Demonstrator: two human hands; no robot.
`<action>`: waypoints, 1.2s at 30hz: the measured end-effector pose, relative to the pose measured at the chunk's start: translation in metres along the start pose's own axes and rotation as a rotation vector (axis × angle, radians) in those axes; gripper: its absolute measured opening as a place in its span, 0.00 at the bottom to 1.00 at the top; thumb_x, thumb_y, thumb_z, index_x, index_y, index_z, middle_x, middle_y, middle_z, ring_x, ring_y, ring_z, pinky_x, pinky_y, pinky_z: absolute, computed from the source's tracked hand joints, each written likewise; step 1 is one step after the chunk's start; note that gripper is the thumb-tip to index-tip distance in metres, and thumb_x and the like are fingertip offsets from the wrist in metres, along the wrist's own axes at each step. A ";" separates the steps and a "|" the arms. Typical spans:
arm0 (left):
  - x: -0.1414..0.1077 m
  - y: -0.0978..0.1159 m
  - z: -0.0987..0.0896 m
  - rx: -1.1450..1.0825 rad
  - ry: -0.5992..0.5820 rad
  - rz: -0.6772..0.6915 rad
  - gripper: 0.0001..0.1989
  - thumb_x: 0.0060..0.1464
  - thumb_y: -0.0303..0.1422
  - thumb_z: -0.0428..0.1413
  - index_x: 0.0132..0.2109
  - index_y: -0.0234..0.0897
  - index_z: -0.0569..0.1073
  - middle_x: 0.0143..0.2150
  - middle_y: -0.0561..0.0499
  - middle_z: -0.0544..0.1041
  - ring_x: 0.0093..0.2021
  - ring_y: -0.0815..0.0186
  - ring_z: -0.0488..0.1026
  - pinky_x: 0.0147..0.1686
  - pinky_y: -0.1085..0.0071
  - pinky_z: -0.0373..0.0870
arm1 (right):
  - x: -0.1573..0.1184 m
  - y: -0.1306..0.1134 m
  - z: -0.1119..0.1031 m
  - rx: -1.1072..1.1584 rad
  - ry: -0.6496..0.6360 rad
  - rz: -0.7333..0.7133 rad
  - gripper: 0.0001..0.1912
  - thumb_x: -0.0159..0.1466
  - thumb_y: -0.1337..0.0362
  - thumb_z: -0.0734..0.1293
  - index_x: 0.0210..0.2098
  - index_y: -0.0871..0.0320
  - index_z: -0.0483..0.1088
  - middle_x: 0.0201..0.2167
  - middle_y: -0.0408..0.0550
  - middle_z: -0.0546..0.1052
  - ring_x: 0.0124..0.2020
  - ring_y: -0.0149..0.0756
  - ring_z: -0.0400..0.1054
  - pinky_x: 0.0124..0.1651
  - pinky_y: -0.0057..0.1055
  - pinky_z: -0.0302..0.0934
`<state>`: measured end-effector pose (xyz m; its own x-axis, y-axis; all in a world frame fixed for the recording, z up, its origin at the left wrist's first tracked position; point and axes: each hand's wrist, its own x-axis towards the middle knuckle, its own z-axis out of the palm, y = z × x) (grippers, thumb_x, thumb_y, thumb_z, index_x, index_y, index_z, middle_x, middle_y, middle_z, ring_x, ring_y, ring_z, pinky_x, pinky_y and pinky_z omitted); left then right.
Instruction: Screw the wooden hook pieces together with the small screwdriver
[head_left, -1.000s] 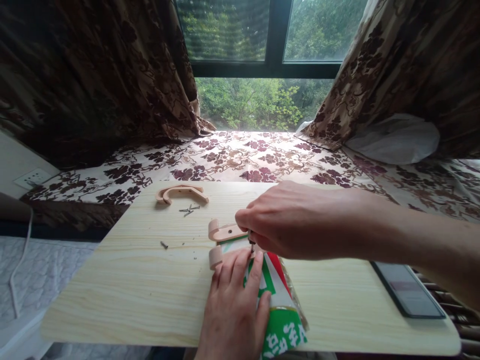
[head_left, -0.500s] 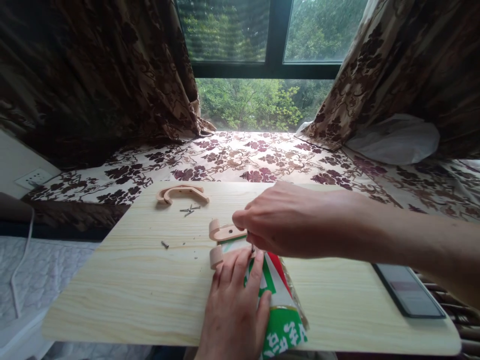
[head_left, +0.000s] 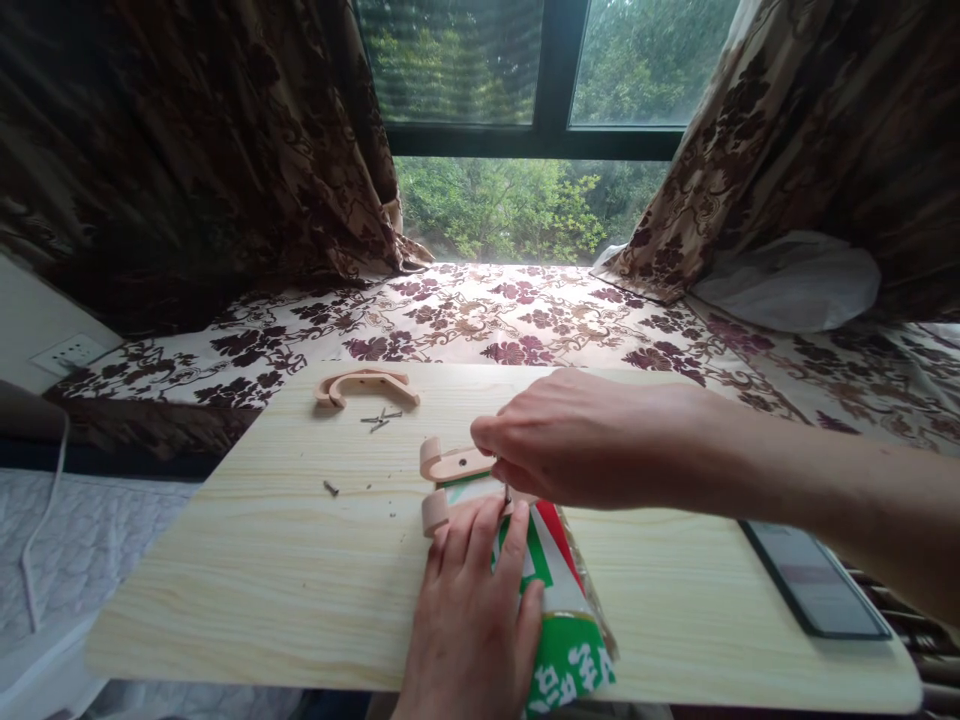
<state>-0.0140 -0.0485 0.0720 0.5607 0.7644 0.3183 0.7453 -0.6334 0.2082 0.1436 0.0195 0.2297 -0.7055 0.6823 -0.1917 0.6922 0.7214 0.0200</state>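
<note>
Two pale wooden hooks lie side by side on a green, white and red plastic packet. My left hand lies with fingers stretched out over the nearer hook, pressing it down. Above that hook, my right hand is closed round a screwdriver; the fist hides its handle and only a bit of thin shaft shows, upright over a screw by my left fingertips. The farther hook has a dark screw in its hole, and its right end is behind my right hand.
Two more curved wooden hooks lie at the table's far left, with several loose screws near them. A single screw lies left of the work. A phone or tablet rests on the right edge of the table. Behind is a flowered window seat.
My right fist has turned slightly and shifted a little over the hook. My left hand and the hooks stay in place on the packet.
</note>
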 end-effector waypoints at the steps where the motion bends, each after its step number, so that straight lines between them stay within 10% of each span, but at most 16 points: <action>1: 0.000 0.000 0.000 0.003 0.001 0.000 0.25 0.59 0.37 0.49 0.63 0.39 0.61 0.60 0.43 0.65 0.59 0.52 0.61 0.54 0.52 0.65 | -0.001 -0.001 -0.002 0.001 -0.024 -0.009 0.07 0.63 0.69 0.61 0.29 0.58 0.67 0.19 0.40 0.66 0.17 0.29 0.53 0.20 0.30 0.42; 36: 0.000 -0.001 0.002 0.033 0.026 0.009 0.25 0.59 0.37 0.50 0.62 0.39 0.61 0.59 0.43 0.65 0.59 0.52 0.60 0.54 0.53 0.66 | -0.011 0.002 -0.004 -0.002 0.108 -0.075 0.09 0.62 0.73 0.63 0.26 0.58 0.65 0.18 0.38 0.64 0.17 0.26 0.49 0.20 0.28 0.40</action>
<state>-0.0140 -0.0475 0.0696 0.5583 0.7549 0.3441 0.7519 -0.6357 0.1747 0.1527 0.0141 0.2356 -0.7673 0.6355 -0.0864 0.6371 0.7707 0.0111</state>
